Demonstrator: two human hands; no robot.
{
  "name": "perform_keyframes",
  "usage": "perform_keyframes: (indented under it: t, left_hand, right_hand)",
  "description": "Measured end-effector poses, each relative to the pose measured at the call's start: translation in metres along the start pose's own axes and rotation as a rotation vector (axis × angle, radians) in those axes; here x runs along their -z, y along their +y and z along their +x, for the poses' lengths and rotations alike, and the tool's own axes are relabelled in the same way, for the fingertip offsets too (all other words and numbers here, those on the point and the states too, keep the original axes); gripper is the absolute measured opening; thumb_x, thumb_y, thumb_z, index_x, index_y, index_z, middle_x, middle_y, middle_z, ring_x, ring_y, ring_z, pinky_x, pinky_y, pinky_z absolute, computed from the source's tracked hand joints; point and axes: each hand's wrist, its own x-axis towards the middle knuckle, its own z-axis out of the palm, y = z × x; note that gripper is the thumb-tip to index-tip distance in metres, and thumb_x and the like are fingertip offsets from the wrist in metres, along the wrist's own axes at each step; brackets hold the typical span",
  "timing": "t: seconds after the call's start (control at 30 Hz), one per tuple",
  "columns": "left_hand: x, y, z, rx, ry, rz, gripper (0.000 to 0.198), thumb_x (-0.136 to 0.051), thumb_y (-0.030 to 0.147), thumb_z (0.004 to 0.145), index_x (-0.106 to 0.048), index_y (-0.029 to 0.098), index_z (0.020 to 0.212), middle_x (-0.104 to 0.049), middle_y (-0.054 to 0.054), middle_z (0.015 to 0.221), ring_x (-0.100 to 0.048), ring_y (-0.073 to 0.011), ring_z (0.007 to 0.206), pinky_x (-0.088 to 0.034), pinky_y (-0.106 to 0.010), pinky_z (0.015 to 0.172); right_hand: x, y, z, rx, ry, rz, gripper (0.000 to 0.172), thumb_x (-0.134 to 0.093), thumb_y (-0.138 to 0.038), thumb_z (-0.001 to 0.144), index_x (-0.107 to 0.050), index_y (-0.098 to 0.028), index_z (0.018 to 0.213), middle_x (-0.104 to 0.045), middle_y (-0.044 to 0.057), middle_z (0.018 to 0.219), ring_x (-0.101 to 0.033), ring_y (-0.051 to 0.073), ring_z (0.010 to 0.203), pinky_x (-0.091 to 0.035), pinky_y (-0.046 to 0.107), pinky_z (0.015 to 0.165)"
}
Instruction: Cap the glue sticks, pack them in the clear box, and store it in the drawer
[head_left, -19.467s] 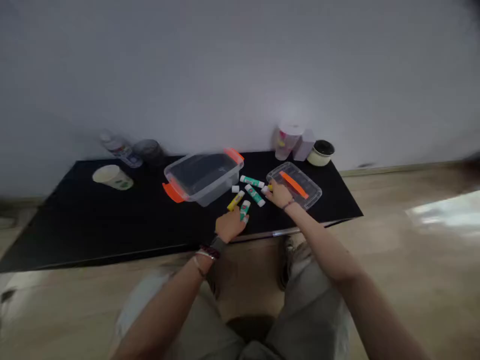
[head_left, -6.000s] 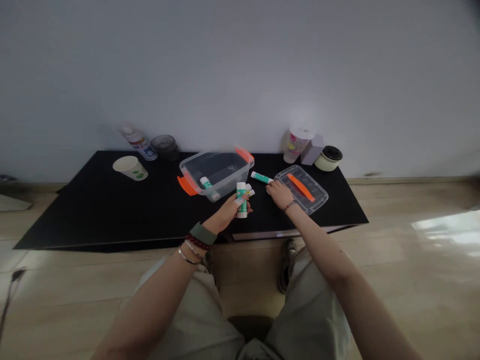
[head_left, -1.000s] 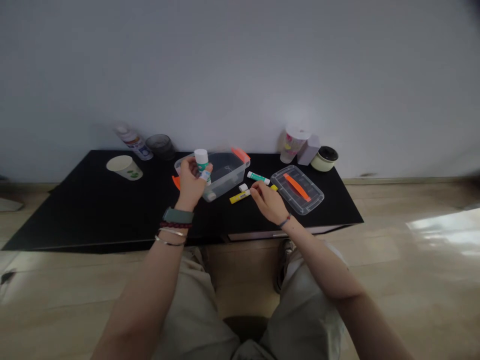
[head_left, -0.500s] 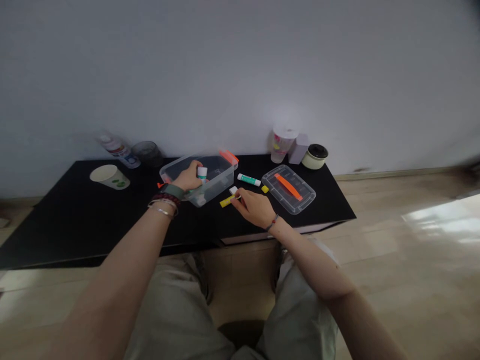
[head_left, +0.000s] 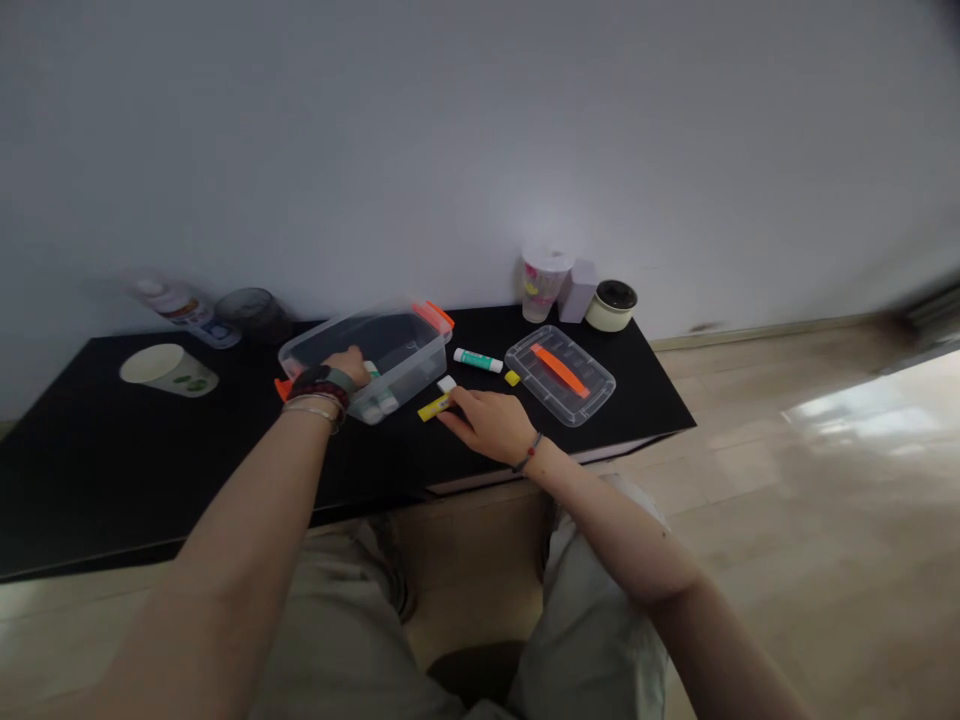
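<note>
Inside clear bin, tubes, left hand with grip hidden, outside, right hand pinching yellow tube

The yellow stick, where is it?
In the head view, the yellow stick is in the right hand, beside the white cap, near the right end of the clear box.

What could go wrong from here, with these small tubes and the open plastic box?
The left hand reaches over the rim of the plastic box, so a bump might shift the box. The green-and-white tube lies loose on its side and could roll if nudged. The right hand seems to hold the yellow tube near one end, so it might slip.
</note>
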Motion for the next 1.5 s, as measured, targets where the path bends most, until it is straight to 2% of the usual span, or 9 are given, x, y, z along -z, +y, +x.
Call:
perform_keyframes:
  t: [0.1,0.23,0.4,0.5,0.67,0.83,1.0,1.23,1.5]
  left_hand:
    - [0.003,0.005,-0.003,0.147,-0.083,0.124,0.045,-0.074,0.000,0.060,-0.034,0.020,0.053,-0.045,0.000,0.052,-0.060,-0.0342,0.098,-0.044,-0.058,0.092]
    - [0.014,0.030,-0.012,0.157,-0.082,0.196,0.023,-0.073,0.007,0.068,-0.051,0.014,0.064,-0.057,-0.005,0.064,-0.060,-0.0341,0.097,-0.045,-0.058,0.091]
    - [0.025,0.092,-0.055,-0.090,0.287,0.171,0.020,-0.056,0.024,0.089,-0.061,0.017,0.108,-0.068,-0.010,0.105,-0.062,-0.0275,0.102,-0.048,-0.043,0.090]
    - [0.021,0.114,-0.093,-0.240,0.259,0.132,0.021,-0.051,0.025,0.091,-0.063,0.021,0.108,-0.069,-0.007,0.108,-0.064,-0.0245,0.101,-0.049,-0.035,0.086]
    - [-0.006,0.097,-0.136,-0.251,0.058,0.114,0.022,-0.051,0.021,0.089,-0.063,0.020,0.108,-0.070,-0.005,0.106,-0.066,-0.0206,0.097,-0.049,-0.030,0.081]
    - [-0.030,0.078,-0.144,-0.187,-0.080,0.211,0.028,-0.049,0.024,0.092,-0.060,0.018,0.117,-0.066,-0.008,0.116,-0.065,-0.0232,0.103,-0.049,-0.032,0.077]
    - [-0.036,0.077,-0.137,-0.186,-0.119,0.329,0.033,-0.047,0.026,0.095,-0.057,0.018,0.125,-0.063,-0.009,0.121,-0.063,-0.0262,0.106,-0.050,-0.035,0.078]
    - [-0.037,0.075,-0.131,-0.161,-0.127,0.349,0.032,-0.044,0.024,0.096,-0.056,0.018,0.125,-0.062,-0.011,0.121,-0.061,-0.0268,0.110,-0.051,-0.035,0.076]
    - [-0.045,0.072,-0.133,-0.212,-0.131,0.372,0.036,-0.049,0.023,0.093,-0.053,0.017,0.129,-0.060,-0.011,0.125,-0.061,-0.0267,0.111,-0.050,-0.035,0.083]
  right_hand:
    - [-0.001,0.001,0.001,0.013,-0.003,-0.008,0.039,-0.035,-0.048,0.103,-0.059,-0.021,0.116,-0.072,0.009,0.106,-0.067,0.022,0.090,-0.038,0.028,0.062]
    - [-0.001,0.000,0.001,0.007,-0.009,-0.031,0.039,-0.035,-0.048,0.103,-0.059,-0.020,0.116,-0.072,0.008,0.105,-0.068,0.023,0.090,-0.037,0.028,0.061]
    - [-0.003,0.004,0.003,-0.020,-0.056,-0.064,0.034,-0.039,-0.045,0.102,-0.058,-0.021,0.116,-0.072,0.008,0.107,-0.067,0.023,0.093,-0.038,0.028,0.063]
    - [-0.005,0.010,0.005,-0.049,-0.104,-0.106,0.031,-0.040,-0.043,0.102,-0.059,-0.021,0.114,-0.071,0.008,0.107,-0.067,0.022,0.093,-0.041,0.027,0.066]
    - [-0.008,0.024,0.009,-0.117,-0.177,-0.175,0.027,-0.044,-0.039,0.101,-0.059,-0.022,0.114,-0.070,0.007,0.108,-0.066,0.021,0.096,-0.045,0.028,0.072]
    - [-0.019,0.048,0.019,-0.141,-0.160,-0.220,0.023,-0.048,-0.028,0.098,-0.060,-0.021,0.117,-0.064,0.009,0.120,-0.060,0.022,0.110,-0.048,0.030,0.080]
    - [-0.039,0.062,0.033,-0.067,-0.138,-0.238,0.036,-0.045,-0.017,0.097,-0.057,-0.023,0.131,-0.057,0.010,0.129,-0.053,0.022,0.118,-0.047,0.031,0.090]
    - [-0.073,0.047,0.048,0.092,-0.213,-0.311,0.046,-0.041,-0.018,0.099,-0.046,-0.025,0.144,-0.055,0.012,0.125,-0.050,0.023,0.111,-0.047,0.031,0.087]
    - [-0.084,0.040,0.055,0.118,-0.171,-0.376,0.025,-0.047,-0.025,0.099,-0.062,-0.018,0.118,-0.054,0.014,0.126,-0.046,0.026,0.115,-0.046,0.032,0.082]
